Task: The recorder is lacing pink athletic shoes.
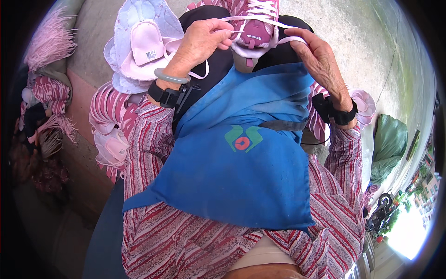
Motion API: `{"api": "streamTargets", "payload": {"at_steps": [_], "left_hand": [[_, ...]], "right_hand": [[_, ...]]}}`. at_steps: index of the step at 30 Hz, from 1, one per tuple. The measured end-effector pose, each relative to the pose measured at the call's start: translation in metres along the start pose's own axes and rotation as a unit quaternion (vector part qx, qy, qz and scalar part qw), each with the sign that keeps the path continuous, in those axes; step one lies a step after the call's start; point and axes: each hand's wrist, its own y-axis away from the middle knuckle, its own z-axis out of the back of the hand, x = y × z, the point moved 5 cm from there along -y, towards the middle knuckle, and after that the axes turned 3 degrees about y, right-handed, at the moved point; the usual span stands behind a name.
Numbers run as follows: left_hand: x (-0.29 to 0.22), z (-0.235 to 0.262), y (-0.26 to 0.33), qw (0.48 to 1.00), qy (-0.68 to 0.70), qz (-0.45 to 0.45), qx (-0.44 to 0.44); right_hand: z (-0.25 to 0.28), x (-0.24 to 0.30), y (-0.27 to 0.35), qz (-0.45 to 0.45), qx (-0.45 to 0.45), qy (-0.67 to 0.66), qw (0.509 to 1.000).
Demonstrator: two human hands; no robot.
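Upper centre, the pink sneaker point(254, 34) is sitting; the left hand point(203, 43) is pinching 1 strand of white shoelace point(258, 17), right fingers point(318, 52) are pinching another; it's looking light, limp, best held near its tips.

Magenta lace-up mesh shoe point(251, 35) on the black-clothed lap point(278, 58), at the far edge of the blue cloth apron point(223, 181); left, lilac-and-pink fabric shoe pieces point(146, 42); far right, crumpled green sheet point(390, 144).
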Motion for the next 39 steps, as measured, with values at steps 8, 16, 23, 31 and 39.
{"api": "streamTargets", "payload": {"at_steps": [8, 16, 23, 31, 39], "left_hand": [[-0.02, 0.001, -0.012, 0.932, -0.32, -0.123, -0.114], [-0.025, 0.004, -0.018, 0.953, -0.293, -0.043, -0.063], [-0.038, 0.003, -0.029, 0.935, -0.337, -0.08, -0.072], [-0.028, 0.002, -0.036, 0.972, -0.222, -0.03, -0.072], [-0.043, -0.003, -0.039, 0.947, -0.284, -0.127, -0.076]], "right_hand": [[-0.005, -0.001, -0.002, 0.02, 0.023, 0.002, 1.0], [-0.022, -0.003, -0.001, -0.014, 0.166, -0.116, 0.979], [-0.037, 0.002, -0.013, -0.063, 0.19, -0.156, 0.967], [-0.03, 0.011, -0.033, 0.064, 0.025, -0.104, 0.992], [-0.034, 0.012, -0.024, 0.15, 0.009, 0.183, 0.972]]}}
